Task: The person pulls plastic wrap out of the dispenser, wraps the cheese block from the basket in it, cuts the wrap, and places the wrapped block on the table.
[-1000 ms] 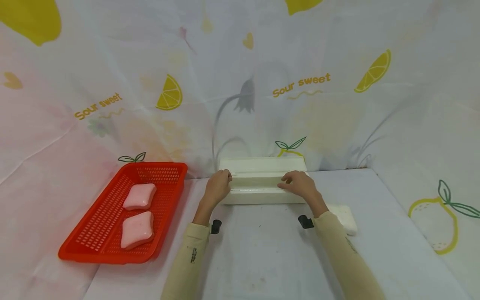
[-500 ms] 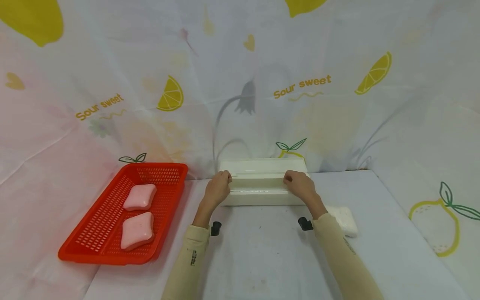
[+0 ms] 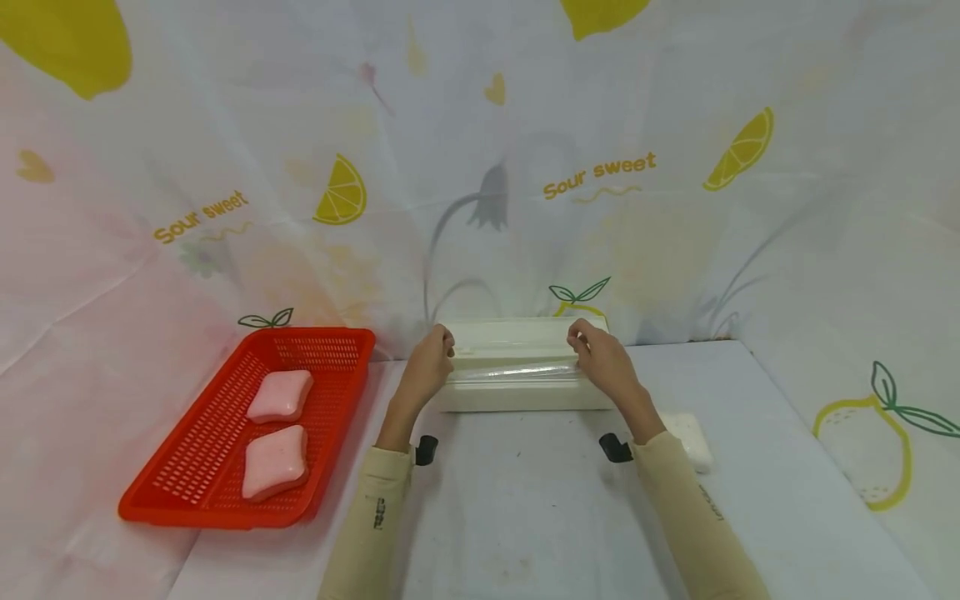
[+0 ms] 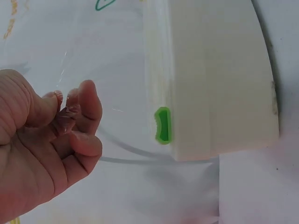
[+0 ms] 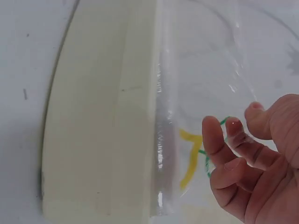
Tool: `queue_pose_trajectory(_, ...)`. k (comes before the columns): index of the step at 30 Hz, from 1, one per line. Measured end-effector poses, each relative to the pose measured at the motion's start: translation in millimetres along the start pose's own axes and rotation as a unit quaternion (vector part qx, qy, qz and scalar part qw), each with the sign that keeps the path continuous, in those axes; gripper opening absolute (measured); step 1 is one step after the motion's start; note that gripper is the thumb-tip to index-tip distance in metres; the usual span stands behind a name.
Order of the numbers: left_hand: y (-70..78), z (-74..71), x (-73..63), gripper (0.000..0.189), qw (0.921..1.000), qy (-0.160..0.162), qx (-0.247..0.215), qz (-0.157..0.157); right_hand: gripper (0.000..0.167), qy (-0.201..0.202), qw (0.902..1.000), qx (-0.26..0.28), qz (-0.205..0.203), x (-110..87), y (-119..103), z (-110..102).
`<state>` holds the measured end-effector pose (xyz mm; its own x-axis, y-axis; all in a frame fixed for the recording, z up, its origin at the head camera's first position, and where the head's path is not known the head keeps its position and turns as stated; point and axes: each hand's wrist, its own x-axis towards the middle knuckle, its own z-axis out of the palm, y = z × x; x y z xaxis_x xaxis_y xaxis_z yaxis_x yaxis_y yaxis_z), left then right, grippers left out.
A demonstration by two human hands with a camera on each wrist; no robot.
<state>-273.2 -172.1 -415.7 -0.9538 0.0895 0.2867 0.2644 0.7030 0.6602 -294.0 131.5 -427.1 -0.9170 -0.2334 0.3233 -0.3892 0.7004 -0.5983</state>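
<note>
A white cling film dispenser [image 3: 525,399] stands at the back of the table with its lid up. Clear cling film [image 3: 517,372] stretches between the two hands above it. My left hand [image 3: 426,368] pinches one edge of the film; in the left wrist view the film [image 4: 64,116] is bunched between thumb and fingers. At the other end my right hand [image 3: 609,365] holds the opposite corner between thumb and curled fingers. The right wrist view shows the sheet [image 5: 205,70] running from the dispenser up to those fingertips. A green end piece [image 4: 162,125] shows on the dispenser's left side.
On the left lies a red plastic basket [image 3: 337,450] with two pink pillow-shaped blocks [image 3: 279,396] in it. A white block [image 3: 693,442] lies right of the dispenser, partly behind the right forearm. A lemon-print cloth [image 3: 480,167] hangs close behind.
Both hands have risen slightly from the dispenser, drawing the film up between them. The right fingers were apart at first, then closed on the film's edge.
</note>
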Motion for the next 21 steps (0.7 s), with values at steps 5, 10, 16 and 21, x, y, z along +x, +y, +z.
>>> queue_pose_trajectory(5,7.0,-4.6,-0.2,0.010,0.9996,0.008,-0.028,0.001,0.008,0.010,0.9999,0.000,0.003,-0.6,-9.3,-7.1)
queue_pose_trajectory(10,18.8,-13.6,1.0,0.009,0.9995,0.019,-0.015,0.018,0.008,0.030,0.9994,0.008,-0.018,-2.6,-18.5,-17.4)
queue_pose_trajectory(16,38.6,-31.0,2.8,0.009,0.9979,0.033,-0.008,0.055,0.008,0.051,0.9975,0.023,-0.043,-3.0,-33.4,-35.3)
queue_pose_trajectory(21,54.5,-44.8,-0.3,0.008,0.9929,0.066,-0.024,0.096,0.009,0.072,0.9943,0.041,-0.068,-2.6,-44.2,-49.6)
